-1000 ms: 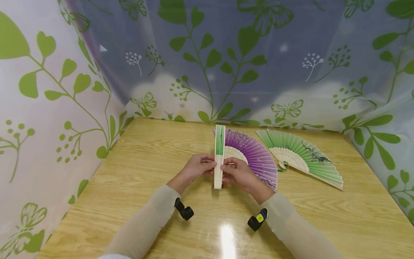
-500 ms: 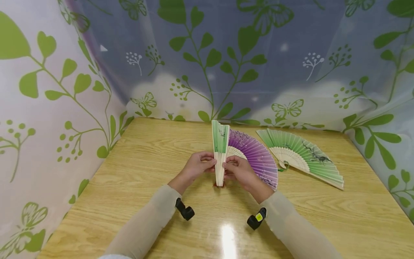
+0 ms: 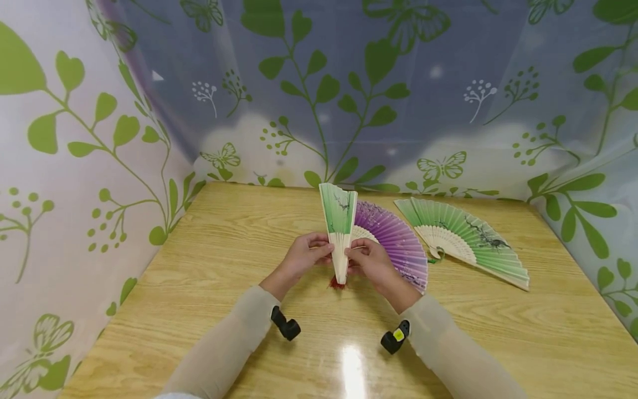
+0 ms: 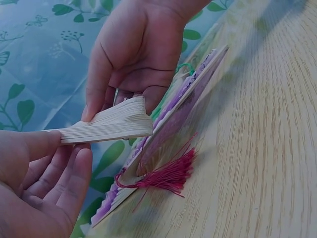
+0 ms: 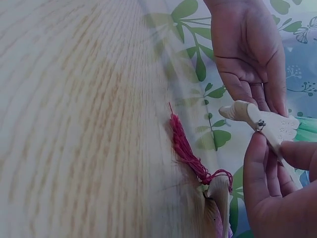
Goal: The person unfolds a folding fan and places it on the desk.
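A folding fan with green pleats and pale ribs is partly spread into a narrow wedge, held up over the table. My left hand pinches its left edge between thumb and fingers, and my right hand pinches the right edge. In the right wrist view the pale ribs meet at a metal pivot. Behind the held fan lies an open purple fan, partly covered by it and by my right hand. A red tassel hangs from the purple fan's pivot end.
A second green fan, fully spread, lies on the right of the wooden table, with a green cord at its pivot. Leaf-patterned cloth hangs behind and at both sides of the table.
The held fan has gone from a folded stick to a narrow wedge, its top widening and its lower end rising slightly. The red tassel has come into view below it.
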`<state>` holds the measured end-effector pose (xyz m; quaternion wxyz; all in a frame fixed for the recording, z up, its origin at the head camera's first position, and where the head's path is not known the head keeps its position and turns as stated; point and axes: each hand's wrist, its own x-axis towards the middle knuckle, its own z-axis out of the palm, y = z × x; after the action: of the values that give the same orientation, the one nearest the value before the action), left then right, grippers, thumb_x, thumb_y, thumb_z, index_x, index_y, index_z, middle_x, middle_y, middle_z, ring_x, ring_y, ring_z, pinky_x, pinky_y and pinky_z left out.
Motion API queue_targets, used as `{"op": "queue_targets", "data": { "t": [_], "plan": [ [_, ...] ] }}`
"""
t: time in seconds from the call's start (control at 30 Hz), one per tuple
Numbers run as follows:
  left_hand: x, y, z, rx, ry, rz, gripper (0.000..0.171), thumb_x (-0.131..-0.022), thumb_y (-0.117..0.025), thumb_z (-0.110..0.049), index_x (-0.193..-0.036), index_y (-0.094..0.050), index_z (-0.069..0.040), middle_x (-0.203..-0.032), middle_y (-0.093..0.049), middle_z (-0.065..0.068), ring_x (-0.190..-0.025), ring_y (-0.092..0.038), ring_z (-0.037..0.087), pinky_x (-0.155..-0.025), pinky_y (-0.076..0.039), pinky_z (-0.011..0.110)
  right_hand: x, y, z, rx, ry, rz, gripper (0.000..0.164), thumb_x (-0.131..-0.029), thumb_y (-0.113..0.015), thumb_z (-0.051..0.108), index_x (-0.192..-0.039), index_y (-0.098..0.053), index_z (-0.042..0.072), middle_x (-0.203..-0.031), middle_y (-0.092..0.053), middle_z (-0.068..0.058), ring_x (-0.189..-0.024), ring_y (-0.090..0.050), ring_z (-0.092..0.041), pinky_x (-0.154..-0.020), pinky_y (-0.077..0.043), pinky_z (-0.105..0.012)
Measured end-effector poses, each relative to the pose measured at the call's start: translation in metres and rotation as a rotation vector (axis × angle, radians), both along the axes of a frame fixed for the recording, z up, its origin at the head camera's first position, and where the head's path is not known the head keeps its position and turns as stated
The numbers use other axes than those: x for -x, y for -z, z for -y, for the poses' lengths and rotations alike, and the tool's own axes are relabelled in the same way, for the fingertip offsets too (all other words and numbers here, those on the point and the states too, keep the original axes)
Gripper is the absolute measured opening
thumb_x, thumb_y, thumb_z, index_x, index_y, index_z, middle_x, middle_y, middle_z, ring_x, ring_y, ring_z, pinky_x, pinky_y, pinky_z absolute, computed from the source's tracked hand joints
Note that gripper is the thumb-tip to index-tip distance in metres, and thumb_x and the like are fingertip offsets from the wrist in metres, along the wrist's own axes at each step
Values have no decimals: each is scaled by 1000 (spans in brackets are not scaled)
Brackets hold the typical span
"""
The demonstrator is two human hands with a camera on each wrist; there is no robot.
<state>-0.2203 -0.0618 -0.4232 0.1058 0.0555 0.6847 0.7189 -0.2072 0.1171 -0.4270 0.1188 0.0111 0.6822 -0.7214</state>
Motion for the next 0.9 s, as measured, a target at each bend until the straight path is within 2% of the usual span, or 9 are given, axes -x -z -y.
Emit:
{"op": "queue_targets", "data": {
  "t": [0.5,0.73,0.87,0.9],
  "plan": [
    [1,2,-1,-24,-37,15,19,-94,-63,-2,-110,-59,8,-88,-60,6,-72,-62,12,-70,-59,26,-1,-1,-1,12,83,-7,17,-96,-58,3,-109,-49,-4,-76,-59,-1,-61,-59,-8,-58,-55,-21],
    [3,5,-1,-47,-53,-2,17,-93,-62,-1,-107,-59,9,-86,-59,5,-72,-62,12,-74,-60,33,0,0,0,30,111,-1,18,-96,-58,3,-109,-48,-5,-76,-58,-2,-64,-59,-9,-58,-56,-20],
    [2,4,0,-54,-58,-11,16,-93,-62,0,-107,-59,8,-85,-59,5,-72,-63,12,-76,-60,35,1,0,0,38,136,5,18,-96,-58,3,-110,-48,-4,-76,-57,-3,-64,-59,-9,-57,-56,-20],
    [0,0,0,-55,-55,-11,16,-94,-61,0,-107,-59,9,-85,-60,5,-72,-63,13,-76,-60,35,1,0,0,42,143,7,18,-96,-58,3,-110,-48,-4,-76,-58,-2,-64,-59,-9,-57,-56,-21]
  ]
}}
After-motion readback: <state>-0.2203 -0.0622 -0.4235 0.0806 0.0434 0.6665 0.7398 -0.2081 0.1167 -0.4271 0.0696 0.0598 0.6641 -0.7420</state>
